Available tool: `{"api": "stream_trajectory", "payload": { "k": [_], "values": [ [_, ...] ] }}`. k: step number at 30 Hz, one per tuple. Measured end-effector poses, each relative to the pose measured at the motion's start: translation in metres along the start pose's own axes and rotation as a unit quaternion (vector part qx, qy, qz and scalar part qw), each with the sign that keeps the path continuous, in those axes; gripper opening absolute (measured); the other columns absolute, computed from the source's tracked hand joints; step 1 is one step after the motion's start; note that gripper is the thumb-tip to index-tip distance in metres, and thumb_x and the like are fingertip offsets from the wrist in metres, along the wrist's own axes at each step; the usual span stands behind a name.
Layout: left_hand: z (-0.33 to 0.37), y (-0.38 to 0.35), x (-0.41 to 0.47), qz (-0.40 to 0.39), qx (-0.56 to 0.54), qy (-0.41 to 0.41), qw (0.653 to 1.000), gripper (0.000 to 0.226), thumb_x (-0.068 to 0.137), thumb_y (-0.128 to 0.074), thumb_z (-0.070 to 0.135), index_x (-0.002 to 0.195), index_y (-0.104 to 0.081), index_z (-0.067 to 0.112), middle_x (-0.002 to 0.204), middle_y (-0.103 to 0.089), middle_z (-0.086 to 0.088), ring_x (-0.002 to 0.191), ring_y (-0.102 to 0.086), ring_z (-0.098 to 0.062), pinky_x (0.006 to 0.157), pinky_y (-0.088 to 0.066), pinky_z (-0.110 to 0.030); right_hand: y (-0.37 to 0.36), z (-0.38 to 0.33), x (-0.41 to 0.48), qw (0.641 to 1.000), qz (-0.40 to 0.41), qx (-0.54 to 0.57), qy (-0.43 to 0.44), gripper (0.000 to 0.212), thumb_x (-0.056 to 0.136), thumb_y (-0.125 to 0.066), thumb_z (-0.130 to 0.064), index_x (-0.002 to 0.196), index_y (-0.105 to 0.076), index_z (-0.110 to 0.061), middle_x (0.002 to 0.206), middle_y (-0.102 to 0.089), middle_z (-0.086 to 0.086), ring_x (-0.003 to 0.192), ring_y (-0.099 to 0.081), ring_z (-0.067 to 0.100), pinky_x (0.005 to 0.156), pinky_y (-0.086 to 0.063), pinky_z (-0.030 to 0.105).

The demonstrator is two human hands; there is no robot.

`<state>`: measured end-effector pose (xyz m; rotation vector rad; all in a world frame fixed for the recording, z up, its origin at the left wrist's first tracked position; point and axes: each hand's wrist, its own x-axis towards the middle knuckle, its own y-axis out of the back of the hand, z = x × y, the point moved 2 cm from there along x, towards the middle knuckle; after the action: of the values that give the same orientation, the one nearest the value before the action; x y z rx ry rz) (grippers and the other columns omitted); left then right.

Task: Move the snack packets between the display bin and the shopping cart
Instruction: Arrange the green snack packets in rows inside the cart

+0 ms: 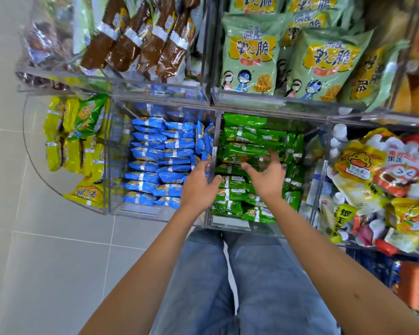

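Observation:
A clear acrylic display bin (pixel 209 222) stands in front of me, split into compartments. Small blue snack packets (pixel 160 163) fill the left compartment and small green snack packets (pixel 244 141) fill the right one. My left hand (pixel 200 184) hovers over the divider between them, fingers spread, its fingertips over the blue packets. My right hand (pixel 267 174) is above the green packets with fingers spread wide and blurred, holding nothing. No shopping cart is in view.
Yellow packets (pixel 75 146) fill a curved end bin at the left. An upper tier holds brown packets (pixel 140 42) and large green bags (pixel 249 52). Mixed pouches (pixel 377 180) are piled at the right. Grey floor tiles (pixel 34 262) lie to the left.

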<state>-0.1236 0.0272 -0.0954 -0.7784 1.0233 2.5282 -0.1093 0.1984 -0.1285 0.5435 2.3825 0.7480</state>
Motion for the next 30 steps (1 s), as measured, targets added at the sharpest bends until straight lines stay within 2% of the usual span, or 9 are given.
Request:
{"api": "stream_trajectory", "payload": {
  "k": [3, 8, 12, 14, 17, 22, 26, 28, 30],
  "values": [
    [0.000, 0.008, -0.011, -0.016, 0.015, 0.004, 1.000, 0.052, 0.093, -0.055, 0.029, 0.141, -0.038, 0.019, 0.141, -0.047, -0.004, 0.124, -0.050, -0.026, 0.100, -0.044, -0.041, 0.010, -0.002, -0.015, 0.999, -0.027, -0.023, -0.035, 0.075, 0.074, -0.076, -0.038, 0.130, -0.042, -0.002, 0.097, -0.059, 0.004, 0.076, -0.055, 0.016, 0.056, -0.042, 0.021],
    [-0.003, 0.030, -0.043, -0.048, 0.064, -0.015, 0.997, 0.050, 0.094, -0.053, 0.031, 0.140, -0.040, 0.016, 0.139, -0.050, -0.005, 0.123, -0.051, -0.025, 0.098, -0.042, -0.036, 0.042, -0.011, -0.061, 0.995, -0.100, -0.027, -0.015, 0.049, 0.088, -0.062, -0.030, 0.128, -0.051, -0.003, 0.113, -0.066, 0.014, 0.101, -0.064, 0.028, 0.088, -0.050, 0.034],
    [-0.021, 0.048, -0.077, -0.072, 0.060, -0.023, 0.995, 0.044, 0.093, -0.056, 0.028, 0.133, -0.048, 0.012, 0.131, -0.056, -0.008, 0.117, -0.054, -0.024, 0.099, -0.042, -0.036, 0.063, -0.019, -0.111, 0.992, -0.127, 0.005, 0.004, 0.036, 0.090, -0.060, -0.023, 0.121, -0.057, -0.005, 0.115, -0.065, 0.010, 0.096, -0.063, 0.023, 0.090, -0.049, 0.037],
    [-0.037, 0.057, -0.094, -0.078, 0.034, -0.020, 0.996, 0.039, 0.092, -0.058, 0.025, 0.129, -0.052, 0.012, 0.125, -0.058, -0.007, 0.112, -0.056, -0.022, 0.099, -0.042, -0.035, 0.065, -0.019, -0.136, 0.991, -0.132, 0.032, -0.006, 0.031, 0.090, -0.060, -0.019, 0.118, -0.060, -0.006, 0.111, -0.066, 0.010, 0.092, -0.062, 0.019, 0.086, -0.049, 0.030],
    [-0.062, 0.071, -0.114, -0.085, 0.005, -0.015, 0.996, 0.029, 0.090, -0.060, 0.018, 0.118, -0.057, 0.010, 0.109, -0.061, -0.004, 0.105, -0.059, -0.023, 0.095, -0.044, -0.036, 0.062, -0.018, -0.170, 0.991, -0.097, 0.087, -0.042, 0.026, 0.091, -0.058, -0.014, 0.116, -0.061, -0.007, 0.101, -0.067, 0.008, 0.087, -0.061, 0.013, 0.074, -0.043, 0.013],
    [-0.077, 0.082, -0.123, -0.133, 0.068, -0.039, 0.988, 0.018, 0.089, -0.060, 0.015, 0.107, -0.057, 0.021, 0.098, -0.062, 0.000, 0.086, -0.060, -0.020, 0.083, -0.044, -0.030, 0.059, 0.002, -0.226, 0.972, -0.014, 0.199, -0.126, 0.024, 0.091, -0.054, -0.003, 0.114, -0.058, 0.000, 0.089, -0.062, 0.006, 0.071, -0.060, 0.001, 0.064, -0.042, 0.003],
    [-0.044, 0.063, -0.113, -0.215, 0.160, -0.103, 0.958, 0.019, 0.092, -0.058, 0.022, 0.111, -0.056, 0.021, 0.101, -0.060, 0.005, 0.086, -0.057, -0.010, 0.075, -0.040, -0.020, 0.071, 0.036, -0.278, 0.929, 0.092, 0.284, -0.218, 0.020, 0.092, -0.053, -0.003, 0.110, -0.059, -0.006, 0.101, -0.064, 0.015, 0.087, -0.057, 0.020, 0.079, -0.047, 0.020],
    [-0.015, 0.039, -0.113, -0.261, 0.194, -0.154, 0.933, 0.025, 0.093, -0.056, 0.023, 0.117, -0.056, 0.017, 0.108, -0.061, -0.001, 0.088, -0.055, -0.014, 0.079, -0.039, -0.023, 0.078, 0.053, -0.310, 0.906, 0.150, 0.303, -0.254, 0.017, 0.091, -0.054, -0.004, 0.106, -0.060, -0.010, 0.106, -0.065, 0.019, 0.091, -0.057, 0.022, 0.091, -0.045, 0.037],
    [0.017, 0.009, -0.120, -0.296, 0.242, -0.225, 0.896, 0.029, 0.094, -0.056, 0.022, 0.121, -0.056, 0.012, 0.109, -0.061, -0.003, 0.094, -0.056, -0.018, 0.078, -0.034, -0.021, 0.081, 0.068, -0.341, 0.875, 0.202, 0.331, -0.290, 0.018, 0.091, -0.053, -0.002, 0.107, -0.061, -0.006, 0.107, -0.064, 0.022, 0.090, -0.057, 0.025, 0.092, -0.044, 0.042]
  ]
}}
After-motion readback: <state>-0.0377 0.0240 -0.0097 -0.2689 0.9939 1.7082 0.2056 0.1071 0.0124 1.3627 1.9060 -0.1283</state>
